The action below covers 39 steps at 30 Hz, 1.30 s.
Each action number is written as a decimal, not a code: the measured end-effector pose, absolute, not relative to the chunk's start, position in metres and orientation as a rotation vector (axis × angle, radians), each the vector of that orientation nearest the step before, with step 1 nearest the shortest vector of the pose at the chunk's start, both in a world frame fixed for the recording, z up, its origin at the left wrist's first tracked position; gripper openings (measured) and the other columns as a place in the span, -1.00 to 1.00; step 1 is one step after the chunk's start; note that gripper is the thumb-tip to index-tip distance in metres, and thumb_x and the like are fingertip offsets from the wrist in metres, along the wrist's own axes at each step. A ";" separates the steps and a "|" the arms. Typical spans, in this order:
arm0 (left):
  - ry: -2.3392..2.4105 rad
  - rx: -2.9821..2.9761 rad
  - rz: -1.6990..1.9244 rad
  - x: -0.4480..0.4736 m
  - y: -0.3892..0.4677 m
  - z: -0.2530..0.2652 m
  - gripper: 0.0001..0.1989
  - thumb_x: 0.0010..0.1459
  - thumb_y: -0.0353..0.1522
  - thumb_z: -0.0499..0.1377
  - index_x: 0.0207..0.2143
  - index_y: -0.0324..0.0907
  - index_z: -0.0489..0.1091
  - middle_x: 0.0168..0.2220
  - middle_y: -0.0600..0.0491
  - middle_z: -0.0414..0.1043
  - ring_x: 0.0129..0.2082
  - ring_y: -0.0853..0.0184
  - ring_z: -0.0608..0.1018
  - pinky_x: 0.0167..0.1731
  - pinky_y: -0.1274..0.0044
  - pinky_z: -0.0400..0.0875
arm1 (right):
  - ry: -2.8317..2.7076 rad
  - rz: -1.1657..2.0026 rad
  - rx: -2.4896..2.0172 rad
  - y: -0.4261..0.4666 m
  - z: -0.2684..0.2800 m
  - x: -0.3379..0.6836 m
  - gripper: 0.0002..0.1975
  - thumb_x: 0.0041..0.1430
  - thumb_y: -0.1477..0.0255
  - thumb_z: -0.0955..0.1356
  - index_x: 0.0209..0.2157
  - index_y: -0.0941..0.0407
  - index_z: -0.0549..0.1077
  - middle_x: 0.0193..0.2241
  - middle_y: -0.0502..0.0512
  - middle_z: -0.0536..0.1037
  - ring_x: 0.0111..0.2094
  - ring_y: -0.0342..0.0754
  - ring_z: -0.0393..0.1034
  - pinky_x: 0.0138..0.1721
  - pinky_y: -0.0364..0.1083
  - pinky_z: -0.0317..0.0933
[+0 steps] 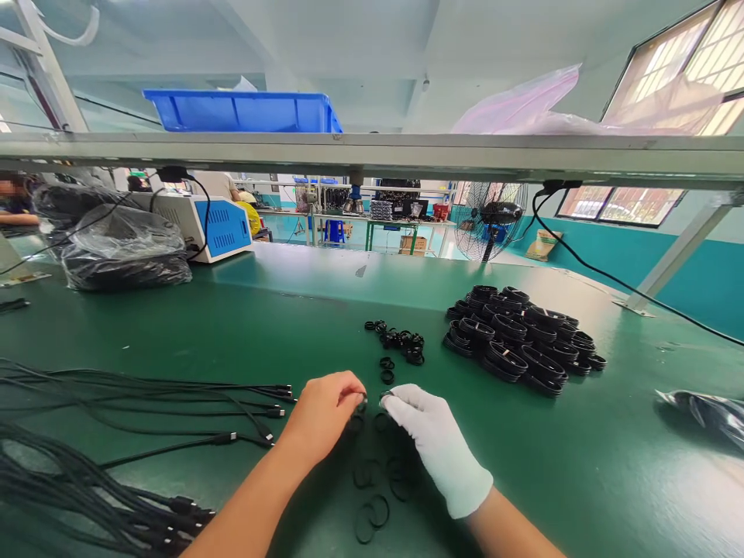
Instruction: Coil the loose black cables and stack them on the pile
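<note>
My left hand (325,415), bare, is closed in a pinch above the green table. Something small and dark shows at its fingertips, too small to make out. My right hand (435,442) wears a white glove and pinches a small black ring (384,396), partly hidden by the fingers. The two hands are a short gap apart. Beneath and in front of them lie loose black rings (379,511), and beyond the fingertips is a small heap of black rings (401,339). Straight black cables (232,386) with plugs reach in from the left, close to my left wrist.
A stack of coiled black cables (517,337) stands at right. Cable bundles (116,496) lie front left. Farther back are a plastic-wrapped pack (125,248) and a blue-white machine (215,225). An overhead shelf (395,149) holds a blue tray (244,112). A cord (616,279) hangs right.
</note>
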State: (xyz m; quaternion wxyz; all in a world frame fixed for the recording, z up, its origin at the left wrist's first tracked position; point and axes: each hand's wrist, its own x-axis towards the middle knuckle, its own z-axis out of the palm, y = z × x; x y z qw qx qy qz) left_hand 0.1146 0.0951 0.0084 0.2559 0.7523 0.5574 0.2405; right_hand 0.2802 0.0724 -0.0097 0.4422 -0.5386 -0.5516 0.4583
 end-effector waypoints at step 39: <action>1.685 2.131 0.446 0.139 0.110 -0.006 -0.79 0.09 -0.46 -0.01 -0.30 -0.10 0.39 -0.29 0.06 0.41 -0.31 0.30 0.46 -0.33 0.52 0.25 | -1.638 0.775 -1.519 0.083 -0.030 0.297 -0.64 0.15 0.24 0.15 -0.66 0.09 0.20 -0.63 -0.06 0.25 -0.50 -0.12 0.17 -0.41 -0.14 0.03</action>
